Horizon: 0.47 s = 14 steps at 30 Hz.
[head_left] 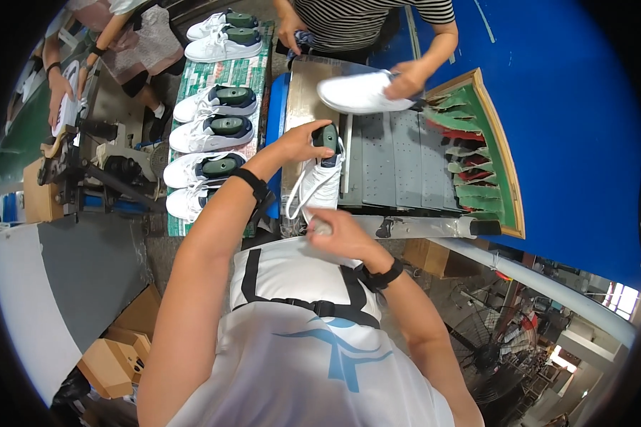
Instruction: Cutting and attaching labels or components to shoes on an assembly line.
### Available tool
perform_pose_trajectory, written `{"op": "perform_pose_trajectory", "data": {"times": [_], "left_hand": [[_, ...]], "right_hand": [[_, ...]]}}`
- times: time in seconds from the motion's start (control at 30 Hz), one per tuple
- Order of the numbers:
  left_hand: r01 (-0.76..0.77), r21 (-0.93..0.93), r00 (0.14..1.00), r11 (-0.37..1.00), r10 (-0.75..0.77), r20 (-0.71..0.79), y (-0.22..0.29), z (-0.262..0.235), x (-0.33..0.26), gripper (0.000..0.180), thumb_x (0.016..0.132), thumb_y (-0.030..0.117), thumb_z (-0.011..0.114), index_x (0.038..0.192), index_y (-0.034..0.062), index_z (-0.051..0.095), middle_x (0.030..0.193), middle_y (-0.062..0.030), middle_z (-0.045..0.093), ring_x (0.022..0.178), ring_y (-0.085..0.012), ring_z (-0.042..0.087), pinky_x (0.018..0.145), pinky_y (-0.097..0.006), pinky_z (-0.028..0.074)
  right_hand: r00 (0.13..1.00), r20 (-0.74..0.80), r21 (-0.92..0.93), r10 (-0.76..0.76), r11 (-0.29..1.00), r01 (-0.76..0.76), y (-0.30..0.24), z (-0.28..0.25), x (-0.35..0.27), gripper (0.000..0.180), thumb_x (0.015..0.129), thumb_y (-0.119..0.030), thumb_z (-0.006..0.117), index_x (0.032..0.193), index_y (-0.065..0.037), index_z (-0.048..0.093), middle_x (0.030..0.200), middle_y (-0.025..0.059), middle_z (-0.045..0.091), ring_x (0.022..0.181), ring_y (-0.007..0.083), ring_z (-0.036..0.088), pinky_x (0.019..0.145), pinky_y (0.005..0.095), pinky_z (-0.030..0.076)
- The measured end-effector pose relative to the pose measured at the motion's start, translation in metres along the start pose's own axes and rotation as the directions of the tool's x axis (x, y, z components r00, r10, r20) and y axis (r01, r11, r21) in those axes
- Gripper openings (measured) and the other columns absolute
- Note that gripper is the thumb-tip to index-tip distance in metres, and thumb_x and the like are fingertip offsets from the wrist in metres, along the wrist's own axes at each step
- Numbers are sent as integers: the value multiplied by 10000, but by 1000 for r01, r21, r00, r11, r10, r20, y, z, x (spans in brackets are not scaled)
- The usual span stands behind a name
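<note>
In front of me a white lace-up sneaker [324,186] stands at the near edge of the work surface, its heel pointing away from me. A dark green shoe last [326,139] fills its opening. My left hand [299,144] grips the heel end, with the thumb against the last. White laces [294,201] hang in a loose loop on the shoe's left side. Close to the toe, my right hand [343,235] has its fingers curled. Something small and pale shows in them, too blurred to name.
On the left, several white sneakers [210,134] with green lasts sit on a green-and-white patterned board [262,78]. Opposite, a co-worker's hand [406,80] holds another white sneaker [356,92] over grey panels [388,160]. A wood-framed opening with ragged green strips [495,153] stands at right.
</note>
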<state>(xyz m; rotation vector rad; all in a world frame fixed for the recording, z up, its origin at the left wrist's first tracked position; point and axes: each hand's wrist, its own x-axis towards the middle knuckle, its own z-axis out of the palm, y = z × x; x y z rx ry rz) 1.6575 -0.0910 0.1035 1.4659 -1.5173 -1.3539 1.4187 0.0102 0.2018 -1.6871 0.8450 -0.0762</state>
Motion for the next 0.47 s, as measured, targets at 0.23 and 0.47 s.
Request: {"op": "perform_pose_trajectory", "data": {"times": [0.23,0.47], "left_hand": [[-1,57,999,998,3,-43,0,23,2,1170,731,444,991,1652,62,380,1636,-251,436,1521,-375,449,1243,-428,389],[-45,39,990,998,50,-134,-2,25,-1,991,785,327,966,1592,68,452,1503,-214,572,1395,-337,570,1176,-412,452]], "right_hand": [[867,-498,-184,-30,980,-72,37,-16,22,816,837,-272,803,1500,110,521,1089,190,677,1038,362,683,955,429,543],[952,-295,-561,-77,821,-108,38,-42,15,860,817,-312,807,1527,75,514,1165,231,684,1107,395,683,991,516,535]]}}
